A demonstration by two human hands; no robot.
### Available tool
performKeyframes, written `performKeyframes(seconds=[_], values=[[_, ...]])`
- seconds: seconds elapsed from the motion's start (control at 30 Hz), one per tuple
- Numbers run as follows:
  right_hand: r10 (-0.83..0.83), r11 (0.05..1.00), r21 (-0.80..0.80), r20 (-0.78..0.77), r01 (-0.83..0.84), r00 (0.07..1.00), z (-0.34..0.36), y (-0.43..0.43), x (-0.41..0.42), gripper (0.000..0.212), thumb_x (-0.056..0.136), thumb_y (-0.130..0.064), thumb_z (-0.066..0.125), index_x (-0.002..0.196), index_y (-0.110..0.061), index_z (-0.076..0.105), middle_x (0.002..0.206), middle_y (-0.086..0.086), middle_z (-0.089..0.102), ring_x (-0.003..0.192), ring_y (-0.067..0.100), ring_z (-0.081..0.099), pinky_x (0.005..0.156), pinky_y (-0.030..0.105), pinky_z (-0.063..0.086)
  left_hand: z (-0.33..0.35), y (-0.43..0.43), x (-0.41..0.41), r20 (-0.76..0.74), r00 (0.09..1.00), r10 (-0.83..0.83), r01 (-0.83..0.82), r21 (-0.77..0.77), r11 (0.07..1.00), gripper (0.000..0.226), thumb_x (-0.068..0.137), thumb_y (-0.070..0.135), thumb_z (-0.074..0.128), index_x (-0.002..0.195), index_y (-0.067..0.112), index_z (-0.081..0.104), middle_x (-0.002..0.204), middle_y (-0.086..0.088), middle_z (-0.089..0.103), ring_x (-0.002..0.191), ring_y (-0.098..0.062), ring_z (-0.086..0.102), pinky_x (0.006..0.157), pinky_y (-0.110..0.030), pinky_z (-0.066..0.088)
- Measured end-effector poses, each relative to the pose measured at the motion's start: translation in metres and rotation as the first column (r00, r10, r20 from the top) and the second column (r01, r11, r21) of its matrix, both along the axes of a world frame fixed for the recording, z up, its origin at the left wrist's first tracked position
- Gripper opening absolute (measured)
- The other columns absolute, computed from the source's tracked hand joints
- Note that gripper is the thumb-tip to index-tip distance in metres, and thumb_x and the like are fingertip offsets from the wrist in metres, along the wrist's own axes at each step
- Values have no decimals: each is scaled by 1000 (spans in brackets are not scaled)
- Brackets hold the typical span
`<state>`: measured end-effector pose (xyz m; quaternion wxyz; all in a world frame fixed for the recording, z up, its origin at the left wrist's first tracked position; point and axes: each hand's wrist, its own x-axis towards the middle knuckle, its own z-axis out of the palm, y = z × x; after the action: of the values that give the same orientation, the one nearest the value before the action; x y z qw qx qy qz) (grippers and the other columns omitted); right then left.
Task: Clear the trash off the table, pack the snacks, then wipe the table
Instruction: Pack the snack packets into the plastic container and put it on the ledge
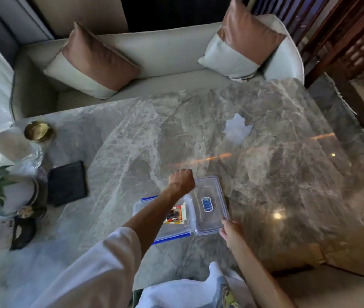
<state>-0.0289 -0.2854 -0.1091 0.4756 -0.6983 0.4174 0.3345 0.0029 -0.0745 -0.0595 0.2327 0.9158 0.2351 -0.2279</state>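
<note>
Snacks lie in the clear container near the table's front edge. Left hand, clenched in a fist, hovers over its far rim; whether it grips anything I cannot tell. Right hand pinches the lid corner. Risk: the lid could seat crooked over the protruding packets, so the clips fail.

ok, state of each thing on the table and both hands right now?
container: open, snack packets inside
lid: off, lying flat beside the container, touching it
left hand: fisted at the far edge of the lid
right hand: fingers on the lid's near corner
black pouch: closed, lying flat
gold dish: upright
table: glossy, no loose trash visible
</note>
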Motion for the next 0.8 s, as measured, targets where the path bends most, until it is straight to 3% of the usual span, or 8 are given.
performKeyframes(seconds=[0.03, 0.13, 0.23, 0.43, 0.5, 0.57, 0.7, 0.8], values=[[-39, 999, 35, -50, 41, 998, -1, -3, -1, 7, 91, -4, 60, 88, -3, 54, 70, 9, 47, 57, 13, 41, 37, 15, 45, -4, -5, 10, -15, 999, -34, 34, -10, 999, 36, 85, 9, 44, 116, 6, 61, 125, -20, 62, 116, -38, 59, 96, -43, 49], [-150, 980, 113, -128, 165, 980, -12, -11, 3, 20, 91, 1, 56, 111, -4, 56, 90, 13, 52, 65, 12, 45, 64, 24, 51, -20, -18, 31, -94, 988, -125, 121, -52, 991, 44, 89, 14, 47, 132, 8, 51, 137, -18, 52, 128, -37, 48, 106, -45, 43], [-179, 968, 137, -208, 210, 962, -14, -18, 7, 17, 92, -1, 55, 108, -6, 55, 79, 9, 48, 69, 16, 46, 74, 30, 51, -39, -28, 37, -194, 973, -128, 111, -100, 989, 55, 90, 15, 50, 143, 11, 38, 144, -19, 42, 133, -39, 40, 109, -50, 38], [-241, 912, 262, -281, 316, 929, -24, -30, 15, 14, 93, 3, 48, 106, 1, 53, 106, 20, 52, 99, 27, 52, 106, 39, 44, -63, -33, 31, -213, 966, -146, 135, -62, 989, 64, 84, 13, 57, 143, 10, 34, 144, -17, 35, 139, -32, 29, 115, -47, 28], [-191, 928, 267, -262, 261, 946, -27, -31, 14, 12, 92, 5, 48, 104, 3, 52, 106, 19, 53, 101, 27, 52, 107, 39, 44, -64, -34, 32, -204, 971, -122, 110, -73, 991, 62, 84, 13, 57, 142, 10, 36, 141, -18, 38, 137, -33, 30, 114, -47, 28], [-172, 934, 272, -222, 230, 960, -25, -32, 15, 13, 92, 7, 48, 103, 3, 51, 102, 17, 51, 96, 26, 52, 97, 34, 50, -63, -32, 35, -161, 984, -80, 66, -90, 994, 57, 85, 12, 56, 140, 9, 40, 136, -22, 44, 132, -36, 36, 113, -42, 29], [-189, 948, 252, -46, 194, 981, -15, -29, 35, 35, 88, 11, 46, 117, -8, 48, 101, 15, 50, 75, 18, 54, 84, 36, 51, -49, -25, 41, 1, 1000, 26, -25, -99, 995, 40, 91, 9, 52, 130, 2, 48, 124, -26, 53, 122, -36, 46, 105, -35, 30], [-245, 950, 219, 84, 222, 966, -4, -19, 64, 32, 83, 16, 44, 108, -2, 56, 98, 15, 50, 83, 20, 49, 86, 36, 51, -28, -14, 45, 91, 989, 112, -99, -139, 985, 33, 92, 11, 56, 122, -1, 51, 121, -28, 53, 114, -40, 51, 97, -37, 35]])
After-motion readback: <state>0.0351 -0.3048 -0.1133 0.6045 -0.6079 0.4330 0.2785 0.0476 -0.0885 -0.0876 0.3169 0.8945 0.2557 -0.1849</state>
